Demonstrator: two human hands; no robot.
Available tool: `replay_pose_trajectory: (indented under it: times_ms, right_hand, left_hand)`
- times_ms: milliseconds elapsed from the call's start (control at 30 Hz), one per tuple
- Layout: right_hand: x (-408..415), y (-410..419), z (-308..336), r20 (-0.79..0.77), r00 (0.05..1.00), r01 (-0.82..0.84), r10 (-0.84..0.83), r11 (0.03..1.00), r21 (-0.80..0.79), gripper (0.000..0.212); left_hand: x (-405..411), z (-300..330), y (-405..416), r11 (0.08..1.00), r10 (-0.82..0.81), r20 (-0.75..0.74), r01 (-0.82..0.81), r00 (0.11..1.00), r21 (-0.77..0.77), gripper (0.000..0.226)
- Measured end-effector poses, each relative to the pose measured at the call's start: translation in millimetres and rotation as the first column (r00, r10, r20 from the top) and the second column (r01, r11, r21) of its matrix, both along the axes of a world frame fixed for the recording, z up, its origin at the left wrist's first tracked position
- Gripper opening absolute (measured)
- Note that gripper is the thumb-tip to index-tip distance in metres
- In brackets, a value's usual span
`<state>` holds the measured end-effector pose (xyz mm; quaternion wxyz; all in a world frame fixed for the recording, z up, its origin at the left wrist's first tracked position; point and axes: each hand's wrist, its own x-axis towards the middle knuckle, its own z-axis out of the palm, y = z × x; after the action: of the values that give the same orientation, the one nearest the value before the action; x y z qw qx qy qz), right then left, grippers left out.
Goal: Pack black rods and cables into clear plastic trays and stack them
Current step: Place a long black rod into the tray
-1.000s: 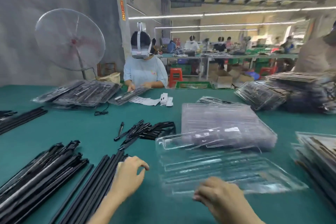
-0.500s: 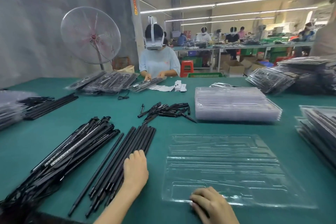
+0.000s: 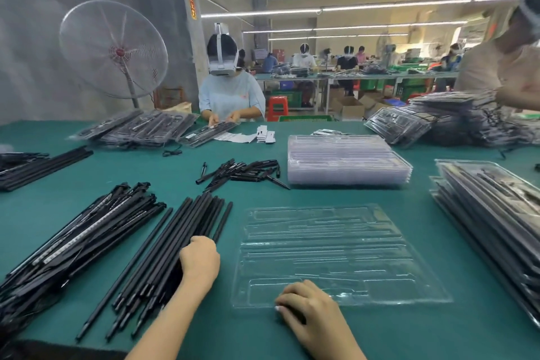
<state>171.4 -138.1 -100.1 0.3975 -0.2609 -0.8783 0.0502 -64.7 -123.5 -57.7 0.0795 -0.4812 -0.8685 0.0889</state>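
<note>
Two bare hands working at an empty clear moulded plastic tray (image 3: pixel 330 248) lying flat on a green table (image 3: pixel 380 330).

The left hand (image 3: pixel 199 261) is curling its fingers over a bundle of long straight black rods (image 3: pixel 175 242) just left of the tray; whether it is truly gripping them cannot be told. The right hand (image 3: pixel 309 308) is resting at the tray's near edge with fingers bent, holding nothing that shows. Further left of the tray is lying a heap of black rods with clips and pale printed scales (image 3: pixel 76 245). Beyond the tray are lying a scatter of short black pen-like pieces (image 3: pixel 242 169) and a stack of empty clear trays (image 3: pixel 344 161). Right of the tray is standing a pile of filled trays (image 3: pixel 491 213). Across the table a seated person in a pale shirt (image 3: pixel 230 93) is handling another tray.
</note>
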Motion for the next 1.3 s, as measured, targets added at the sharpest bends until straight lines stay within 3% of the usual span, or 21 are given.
replay_pose_trajectory:
  times_ms: [100, 167, 200, 267, 333, 400, 433, 467, 500, 567, 600, 667, 733, 800, 867, 933, 1133, 1233, 1300]
  right_hand:
    - [-0.4, 0.4, -0.6, 0.007, 1.000, 0.013, -0.013, 1.000, 0.017, 0.018]
    - [-3.1, -0.2, 0.1, 0.027, 1.000, 0.010, -0.010, 1.000, 0.025, 0.019]
    - [-5.5, -1.4, 0.1, 0.036, 0.999, 0.016, -0.018, 0.999, 0.045, 0.019]
    - [-11.0, -5.3, 3.0, 0.051, 0.999, 0.010, -0.012, 0.999, 0.043, 0.014]
    - [-15.2, -13.5, 17.3, -0.108, 0.993, -0.071, 0.048, 0.972, -0.223, 0.016]
    - [-8.3, -22.0, 35.3, -0.409, 0.912, -0.291, 0.024, 0.740, -0.606, 0.019]
    - [-0.8, -21.6, 42.4, -0.559, 0.828, -0.456, -0.050, 0.521, -0.722, 0.032]
    - [8.5, -20.5, 46.5, -0.685, 0.724, -0.629, -0.082, 0.327, -0.705, 0.049]
    - [17.6, -18.4, 47.5, -0.736, 0.673, -0.709, -0.080, 0.216, -0.671, 0.062]
    - [35.9, -8.6, 51.3, -0.659, 0.747, -0.631, -0.088, 0.220, -0.744, 0.075]
    - [47.3, -3.1, 52.6, -0.605, 0.789, -0.564, -0.110, 0.262, -0.783, 0.069]
    - [69.4, 8.9, 57.9, -0.509, 0.850, -0.448, -0.136, 0.323, -0.834, 0.037]
    - [92.5, 17.6, 61.8, -0.361, 0.930, -0.288, -0.067, 0.480, -0.829, 0.016]
    - [111.5, 28.9, 58.5, -0.211, 0.971, -0.083, -0.111, 0.671, -0.737, 0.023]
    - [124.6, 42.6, 56.1, -0.179, 0.959, 0.066, -0.221, 0.783, -0.618, 0.026]
    - [134.9, 58.9, 52.2, -0.182, 0.932, 0.170, -0.313, 0.822, -0.543, 0.026]
    - [141.8, 84.9, 36.5, -0.110, 0.949, 0.222, -0.297, 0.871, -0.438, 0.031]
    - [144.5, 88.4, 29.1, -0.079, 0.952, 0.238, -0.295, 0.880, -0.410, 0.036]
    - [143.0, 88.2, 25.7, -0.074, 0.948, 0.258, -0.309, 0.886, -0.385, 0.034]
  left_hand:
    - [-5.7, 12.3, -1.2, 0.993, -0.059, 0.201, 0.037, 0.978, 0.113, 0.029]
    - [-6.9, 25.9, -1.7, 0.956, -0.143, 0.468, -0.001, 0.872, 0.294, 0.040]
    - [-3.7, 34.0, -2.4, 0.927, -0.201, 0.602, -0.048, 0.773, 0.373, 0.042]
    - [14.7, 52.5, -6.6, 0.866, -0.336, 0.831, -0.201, 0.443, 0.457, 0.037]
    - [42.8, 62.3, -12.1, 0.852, -0.428, 0.899, -0.288, 0.098, 0.437, 0.028]
    - [70.7, 60.3, -15.7, 0.848, -0.475, 0.878, -0.296, -0.054, 0.441, 0.025]
    - [82.5, 57.1, -17.1, 0.835, -0.501, 0.862, -0.308, -0.079, 0.457, 0.023]
    - [91.4, 52.9, -17.3, 0.820, -0.524, 0.847, -0.326, -0.093, 0.471, 0.021]
    - [97.9, 48.5, -17.4, 0.808, -0.540, 0.835, -0.344, -0.107, 0.478, 0.019]
    - [105.1, 40.0, -18.2, 0.802, -0.552, 0.821, -0.362, -0.147, 0.475, 0.018]
    - [106.5, 36.2, -18.6, 0.805, -0.551, 0.819, -0.362, -0.161, 0.470, 0.020]
    - [106.8, 29.3, -18.5, 0.813, -0.538, 0.826, -0.362, -0.168, 0.456, 0.029]
    - [100.4, 25.7, -14.8, 0.789, -0.553, 0.810, -0.436, -0.196, 0.433, 0.032]
    - [84.0, 27.3, -8.7, 0.708, -0.616, 0.748, -0.590, -0.246, 0.389, 0.016]
    - [59.0, 29.4, -3.4, 0.621, -0.668, 0.718, -0.677, -0.195, 0.395, 0.004]
    - [36.9, 24.7, -3.0, 0.621, -0.648, 0.757, -0.632, -0.080, 0.465, 0.006]
    - [12.9, 5.7, -2.3, 0.747, -0.547, 0.793, -0.272, 0.267, 0.607, 0.016]
    - [12.0, -2.9, -0.7, 0.765, -0.551, 0.676, -0.028, 0.489, 0.644, 0.025]
    - [12.7, -8.3, 0.8, 0.757, -0.576, 0.564, 0.127, 0.592, 0.641, 0.023]
